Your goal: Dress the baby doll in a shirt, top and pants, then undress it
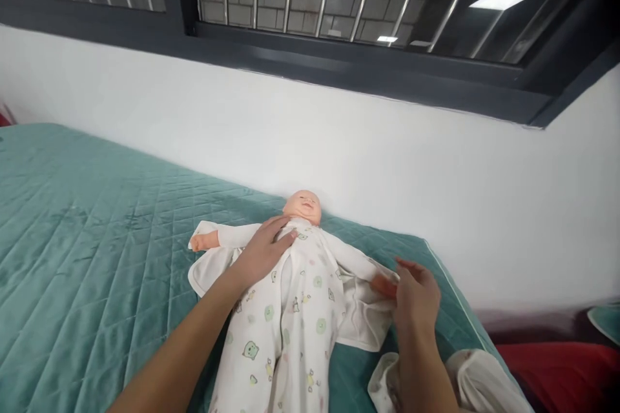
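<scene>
A baby doll lies on its back in a white outfit printed with small green and yellow animals. My left hand rests on the doll's chest, fingers stretched out and lying flat. At the doll's hand on the right side, my right hand is closed on the edge of the white sleeve. The fingertips there are partly hidden. The doll's other arm reaches out to the left, its hand bare beside a white cuff. Loose white cloth spreads beneath the arm on the right.
The doll lies on a green quilted bed cover against a white wall. A dark-framed window with metal bars is above. Another bundle of white cloth lies by my right forearm. Red fabric shows beyond the bed's right edge.
</scene>
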The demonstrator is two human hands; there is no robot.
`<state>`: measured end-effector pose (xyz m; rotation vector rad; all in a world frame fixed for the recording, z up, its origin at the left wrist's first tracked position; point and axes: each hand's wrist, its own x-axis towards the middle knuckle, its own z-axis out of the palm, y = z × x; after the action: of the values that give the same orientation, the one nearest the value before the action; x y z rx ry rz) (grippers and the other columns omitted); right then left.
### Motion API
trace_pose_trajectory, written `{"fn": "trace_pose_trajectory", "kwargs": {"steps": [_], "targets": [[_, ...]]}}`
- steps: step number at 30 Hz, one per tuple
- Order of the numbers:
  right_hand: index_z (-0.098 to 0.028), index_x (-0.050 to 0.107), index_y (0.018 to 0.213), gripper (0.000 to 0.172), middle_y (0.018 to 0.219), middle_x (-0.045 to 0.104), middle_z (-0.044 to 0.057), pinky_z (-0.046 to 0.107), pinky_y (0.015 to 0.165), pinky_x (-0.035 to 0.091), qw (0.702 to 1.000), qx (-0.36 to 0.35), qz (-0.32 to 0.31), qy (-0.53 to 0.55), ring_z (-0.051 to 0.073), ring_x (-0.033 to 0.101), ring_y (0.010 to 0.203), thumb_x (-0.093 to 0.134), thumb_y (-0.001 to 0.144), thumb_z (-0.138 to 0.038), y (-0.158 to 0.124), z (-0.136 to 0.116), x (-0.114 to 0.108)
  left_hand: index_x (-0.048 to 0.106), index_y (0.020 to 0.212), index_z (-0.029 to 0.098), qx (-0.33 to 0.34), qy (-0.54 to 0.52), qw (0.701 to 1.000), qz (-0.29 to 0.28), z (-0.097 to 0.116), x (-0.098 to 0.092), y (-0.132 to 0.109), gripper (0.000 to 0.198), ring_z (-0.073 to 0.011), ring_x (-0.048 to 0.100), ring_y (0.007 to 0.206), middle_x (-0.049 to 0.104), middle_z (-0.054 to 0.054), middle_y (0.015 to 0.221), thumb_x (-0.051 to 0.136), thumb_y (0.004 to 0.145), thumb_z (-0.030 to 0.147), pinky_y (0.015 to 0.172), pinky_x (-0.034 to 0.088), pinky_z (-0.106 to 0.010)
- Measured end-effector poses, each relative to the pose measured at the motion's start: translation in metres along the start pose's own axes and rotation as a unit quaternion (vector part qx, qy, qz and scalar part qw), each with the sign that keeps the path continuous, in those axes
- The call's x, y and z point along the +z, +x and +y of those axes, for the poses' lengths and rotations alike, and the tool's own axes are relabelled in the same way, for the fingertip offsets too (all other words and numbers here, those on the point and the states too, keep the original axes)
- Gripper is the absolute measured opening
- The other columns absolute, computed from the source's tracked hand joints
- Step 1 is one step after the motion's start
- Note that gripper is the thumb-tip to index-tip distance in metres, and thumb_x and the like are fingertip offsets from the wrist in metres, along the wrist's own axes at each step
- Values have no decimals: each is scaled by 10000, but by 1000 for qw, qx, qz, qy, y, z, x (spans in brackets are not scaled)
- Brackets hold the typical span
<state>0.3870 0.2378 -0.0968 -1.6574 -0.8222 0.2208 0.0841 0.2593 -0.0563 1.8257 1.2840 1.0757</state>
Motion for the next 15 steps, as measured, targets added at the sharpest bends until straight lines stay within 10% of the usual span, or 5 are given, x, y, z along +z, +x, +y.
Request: {"fn": "trace_pose_trajectory", "kwargs": {"steps": [4, 9, 15], "targets": [[-179, 636, 1150, 406, 1232, 643, 119, 438, 997, 412, 989, -107, -30, -98, 292, 563, 1148, 493, 801, -330, -38, -37, 15, 583, 1284, 242, -3, -7, 1000, -11, -2, -1, 1, 451, -212, 475, 1328, 536, -43, 1418, 530, 905, 480, 1162, 342, -355], [-271, 535, 1342, 549, 1473, 488, 56, 438, 1133, 328, 947, -82, -309, 9, 261, 414, 1370, 559, 853, -520, -87, -66, 44, 551, 1327, 270, 34, -6, 997, -65, -8, -11, -4, 538, -216, 373, 1415, 453, -30, 1503, 630, 847, 499, 1203, 284, -373], [-280, 512, 1354, 622, 1572, 355, 45, 469, 1205, 208, 906, -103, -410, 26, 254, 264, 1468, 669, 789, -490, -83, -63, 46, 642, 1191, 283, 72, -24, 995, -66, -11, -13, -22, 412, -211, 380, 1411, 454, -5, 1504, 690, 820, 456, 1198, 290, -370]]}}
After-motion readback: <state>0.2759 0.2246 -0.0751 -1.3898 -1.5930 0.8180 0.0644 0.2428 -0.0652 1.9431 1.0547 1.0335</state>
